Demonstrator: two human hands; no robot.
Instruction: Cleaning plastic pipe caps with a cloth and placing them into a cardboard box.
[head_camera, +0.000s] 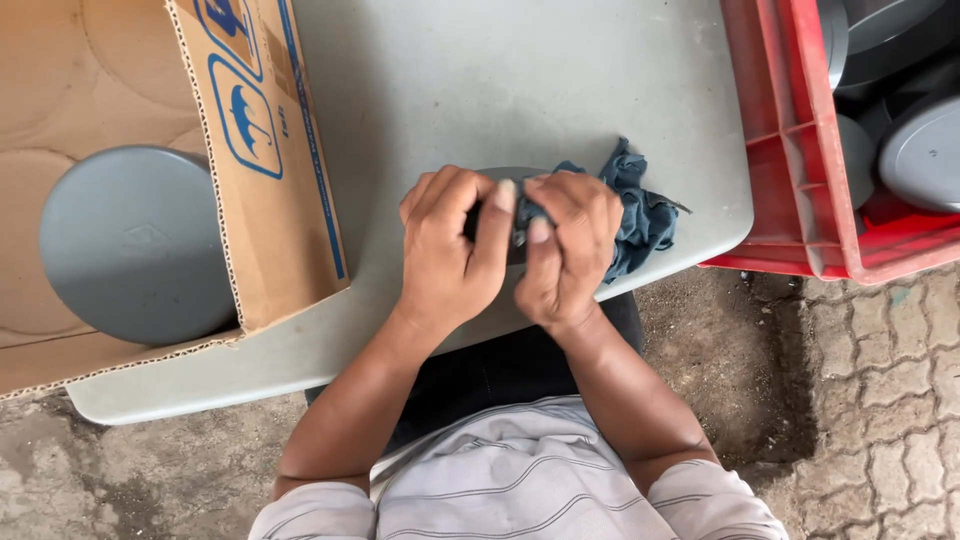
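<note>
My left hand (450, 250) grips a round grey cap (505, 175), of which only the top rim shows between my fingers. My right hand (570, 250) is closed on a dark blue-grey cloth (640, 215) and presses it against the cap. Both hands meet over the near part of the grey table (500, 80). Most of the cap is hidden by my fingers and the cloth.
An open cardboard box (270, 150) at the left holds a round grey cap (135, 245). A red plastic crate (790, 150) at the right holds several grey caps (925, 155). Paving stones (880, 400) lie below the table's edge.
</note>
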